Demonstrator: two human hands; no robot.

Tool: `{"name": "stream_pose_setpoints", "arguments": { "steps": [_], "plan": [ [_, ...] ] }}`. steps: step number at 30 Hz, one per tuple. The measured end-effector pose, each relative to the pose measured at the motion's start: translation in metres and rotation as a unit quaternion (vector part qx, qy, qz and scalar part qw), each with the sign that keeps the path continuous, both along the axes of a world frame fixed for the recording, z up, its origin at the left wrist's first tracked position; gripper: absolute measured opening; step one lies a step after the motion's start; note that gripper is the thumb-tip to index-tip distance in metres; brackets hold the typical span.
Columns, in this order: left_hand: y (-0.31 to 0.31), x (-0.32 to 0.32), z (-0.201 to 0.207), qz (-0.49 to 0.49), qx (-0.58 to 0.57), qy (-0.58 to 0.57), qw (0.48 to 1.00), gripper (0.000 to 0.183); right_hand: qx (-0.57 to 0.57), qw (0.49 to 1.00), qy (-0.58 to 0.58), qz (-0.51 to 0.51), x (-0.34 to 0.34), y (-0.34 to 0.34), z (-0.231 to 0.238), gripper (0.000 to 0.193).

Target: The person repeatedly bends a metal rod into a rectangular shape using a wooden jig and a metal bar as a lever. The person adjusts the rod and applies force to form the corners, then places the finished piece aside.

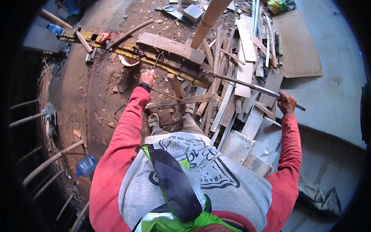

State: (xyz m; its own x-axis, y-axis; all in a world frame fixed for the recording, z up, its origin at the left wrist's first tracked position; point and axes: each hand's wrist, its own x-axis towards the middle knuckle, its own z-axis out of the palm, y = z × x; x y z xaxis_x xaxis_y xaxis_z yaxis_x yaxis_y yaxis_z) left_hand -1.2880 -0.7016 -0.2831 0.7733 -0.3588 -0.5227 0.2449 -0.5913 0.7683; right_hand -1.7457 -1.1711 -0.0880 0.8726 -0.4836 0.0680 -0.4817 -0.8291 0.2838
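Observation:
My left hand [147, 78] is closed around a thin bent metal rod [157, 61] on the near side of a worn beam with yellow paint [129, 52]. The rod's upper part curves toward the beam. Out to the right, my right hand [286, 102] grips a long metal bar [251, 86], close to its outer end. This bar slants from the beam's right end toward my right side; its outer part is smooth and silvery, its inner part darker. A wooden plank [170, 47] lies along the top of the beam.
Two hammers [131, 34] [84, 41] and an orange tool [103, 38] rest at the beam's left part. Scrap wood [243, 77] is heaped at right, beside an upright bamboo pole [208, 24]. A handsaw [174, 14] lies beyond; a blue water jug [85, 165] sits lower left.

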Motion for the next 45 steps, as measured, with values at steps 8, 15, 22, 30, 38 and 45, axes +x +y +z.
{"name": "stream_pose_setpoints", "arguments": {
  "steps": [8,15,22,30,38,45],
  "plan": [
    [0.002,0.000,0.002,0.021,-0.059,0.062,0.996,0.044,-0.059,0.971,-0.059,0.225,0.141,-0.130,0.007,0.008],
    [0.003,-0.002,-0.001,0.035,-0.080,0.076,0.993,0.044,-0.022,0.953,0.004,0.302,0.281,-0.191,-0.020,0.003],
    [-0.004,-0.005,0.015,0.045,-0.061,0.083,0.994,0.043,0.043,0.954,0.086,0.284,0.297,-0.232,-0.097,0.005],
    [-0.002,-0.006,0.017,0.072,-0.065,0.100,0.990,0.044,0.094,0.961,-0.001,0.260,0.269,-0.226,-0.129,0.009],
    [-0.007,-0.008,0.025,0.061,-0.038,0.069,0.995,0.042,0.096,0.982,-0.013,0.160,0.213,-0.209,-0.150,0.011],
    [0.000,-0.011,0.004,0.060,-0.062,0.058,0.995,0.045,0.046,0.991,0.119,-0.042,0.083,-0.132,-0.157,0.018]
  ]
}}
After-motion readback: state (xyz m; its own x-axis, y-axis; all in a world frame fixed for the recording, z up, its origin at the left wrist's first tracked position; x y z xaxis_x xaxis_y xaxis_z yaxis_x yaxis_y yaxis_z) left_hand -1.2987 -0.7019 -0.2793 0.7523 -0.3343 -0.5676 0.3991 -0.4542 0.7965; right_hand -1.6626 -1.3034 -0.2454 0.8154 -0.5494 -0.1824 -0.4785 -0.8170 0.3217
